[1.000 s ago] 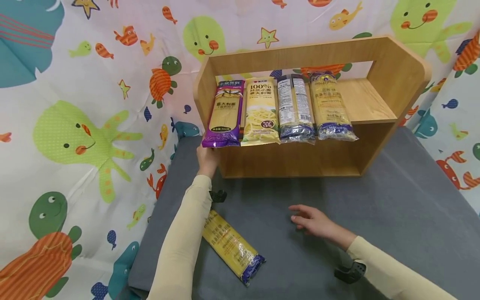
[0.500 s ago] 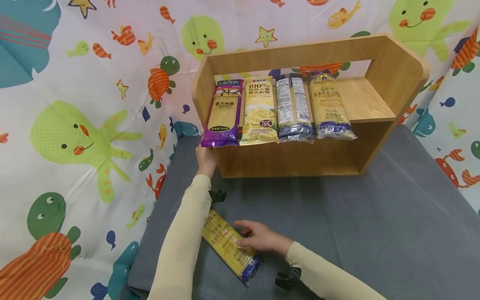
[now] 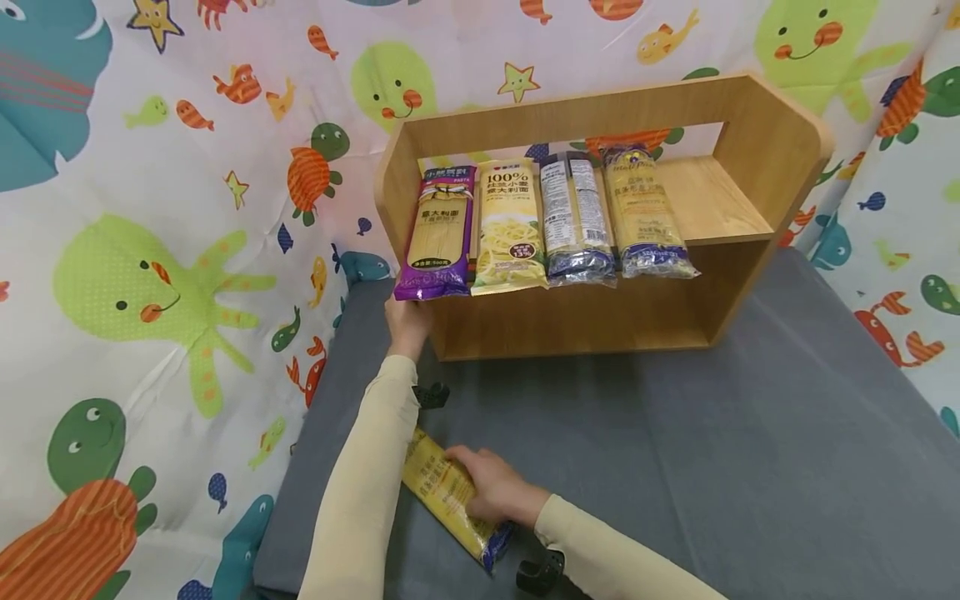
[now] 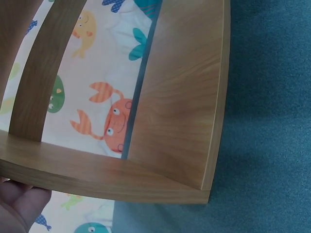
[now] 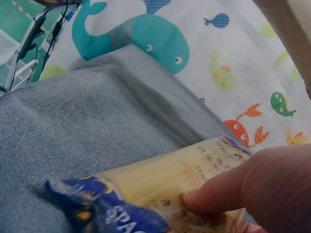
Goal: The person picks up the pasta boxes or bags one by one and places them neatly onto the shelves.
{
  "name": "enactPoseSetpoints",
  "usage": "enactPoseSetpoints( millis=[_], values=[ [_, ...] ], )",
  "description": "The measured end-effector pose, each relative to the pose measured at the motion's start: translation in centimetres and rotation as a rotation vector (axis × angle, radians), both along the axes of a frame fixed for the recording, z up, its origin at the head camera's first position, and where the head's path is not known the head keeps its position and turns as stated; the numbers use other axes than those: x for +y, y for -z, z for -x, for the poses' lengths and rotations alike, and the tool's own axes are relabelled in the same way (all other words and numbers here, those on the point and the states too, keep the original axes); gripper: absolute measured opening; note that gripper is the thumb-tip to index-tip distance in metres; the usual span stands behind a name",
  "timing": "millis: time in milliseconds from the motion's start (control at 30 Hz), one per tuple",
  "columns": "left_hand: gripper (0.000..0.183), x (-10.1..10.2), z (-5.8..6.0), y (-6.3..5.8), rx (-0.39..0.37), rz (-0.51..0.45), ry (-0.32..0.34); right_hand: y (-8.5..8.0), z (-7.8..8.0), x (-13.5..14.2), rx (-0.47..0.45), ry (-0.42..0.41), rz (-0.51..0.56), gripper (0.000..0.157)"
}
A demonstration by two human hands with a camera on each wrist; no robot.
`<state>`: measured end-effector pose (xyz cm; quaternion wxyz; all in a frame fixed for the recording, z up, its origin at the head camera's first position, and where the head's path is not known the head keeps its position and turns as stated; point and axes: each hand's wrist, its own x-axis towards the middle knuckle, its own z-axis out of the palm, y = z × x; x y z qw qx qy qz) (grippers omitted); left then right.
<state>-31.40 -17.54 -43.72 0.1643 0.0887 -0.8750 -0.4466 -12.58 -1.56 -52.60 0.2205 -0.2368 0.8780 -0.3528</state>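
My right hand point(image 3: 498, 487) grips a yellow pack of spaghetti point(image 3: 437, 483) with a blue end, lying slantwise on the grey cloth. The right wrist view shows the thumb point(image 5: 218, 194) across the pack's printed face, with the other fingers mostly hidden at its far side. At the lower left of the wooden shelf point(image 3: 570, 321), my left hand point(image 3: 408, 327) holds the side panel. Its bent fingers point(image 4: 29, 204) touch the panel's edge in the left wrist view; part of that hand is outside the picture.
On the upper board lean a purple pasta pack point(image 3: 438, 233), a pale yellow pack point(image 3: 510, 225), a clear pack with a white label point(image 3: 576, 217) and a yellow-blue pack point(image 3: 645, 212). A printed curtain point(image 3: 225, 183) hangs behind the grey table point(image 3: 600, 433).
My right hand has come leftward across the table onto the spaghetti pack and taken hold of it. The left hand has stayed at the shelf's side. The head view has shifted slightly.
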Motion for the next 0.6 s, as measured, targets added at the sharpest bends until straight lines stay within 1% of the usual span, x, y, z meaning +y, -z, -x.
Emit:
enactPoseSetpoints(
  millis=[100, 167, 267, 400, 467, 567, 600],
  values=[
    [0.035, 0.0, -0.2, 0.2, -0.007, -0.015, -0.005, -0.3, 0.0, 0.3, -0.014, -0.029, 0.009, 0.082],
    [0.035, 0.0, -0.3, 0.3, -0.011, -0.021, -0.007, -0.5, 0.1, 0.8, -0.041, -0.065, 0.011, 0.087],
    [0.036, 0.2, -0.3, 0.4, -0.02, -0.024, -0.003, -0.8, 0.4, 2.0, -0.088, -0.157, 0.014, 0.094],
    [0.035, 0.3, -0.2, 0.2, -0.009, -0.014, -0.004, -1.3, 0.9, 4.3, -0.167, -0.278, 0.022, 0.092],
    [0.035, 0.3, -0.2, 0.1, 0.002, -0.015, -0.006, -1.5, 1.1, 5.7, -0.203, -0.305, 0.023, 0.091],
    [0.035, 0.3, -0.2, -0.1, 0.01, -0.018, -0.003, -1.7, 1.2, 8.1, -0.215, -0.32, 0.042, 0.094],
    [0.035, 0.3, -0.2, -0.1, 0.009, -0.019, 0.0, -1.6, 1.2, 8.9, -0.204, -0.33, 0.054, 0.095]
  ],
)
